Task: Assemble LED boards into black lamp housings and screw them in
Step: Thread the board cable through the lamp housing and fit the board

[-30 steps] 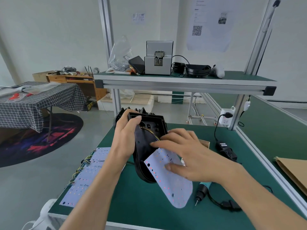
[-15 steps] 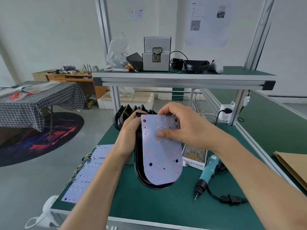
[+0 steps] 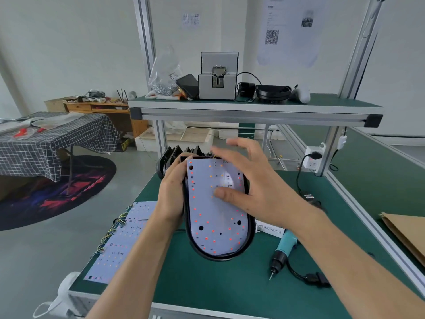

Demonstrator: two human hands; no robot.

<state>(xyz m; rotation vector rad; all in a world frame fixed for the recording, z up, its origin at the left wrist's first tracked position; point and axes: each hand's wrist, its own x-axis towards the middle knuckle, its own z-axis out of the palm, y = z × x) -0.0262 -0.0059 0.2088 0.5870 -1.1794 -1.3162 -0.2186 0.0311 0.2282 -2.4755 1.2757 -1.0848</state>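
While my left hand (image 3: 171,199) grips the left edge of the black lamp housing (image 3: 250,236), holding it tilted up off the bench, my right hand (image 3: 250,187) sits over the LED board (image 3: 216,217) with fingers spread and mostly straight. Right thumb presses on the board face near its middle; the other fingers hover above the top edge, blurred, so contact there is unclear. Right hand grips nothing.

LED board lies inside the housing, white face toward me, rounded end down, housing rim showing around its lower edge and right side.

Behind the housing, a row of more black housings (image 3: 170,155) stands on edge on the green bench (image 3: 207,291). Left of my forearm, spare LED boards (image 3: 119,245) with coloured wire tails lie flat near the bench's left edge. Right of the housing: a white box (image 3: 269,229) just beside it, mostly hidden by my wrist, then a teal electric screwdriver (image 3: 281,252) lying tip toward me, cable trailing right. Brown cardboard (image 3: 407,233) at the far right.

Upper shelf (image 3: 253,107): grey metal box unit (image 3: 218,77), bag of small parts (image 3: 164,74), one black housing (image 3: 272,92).
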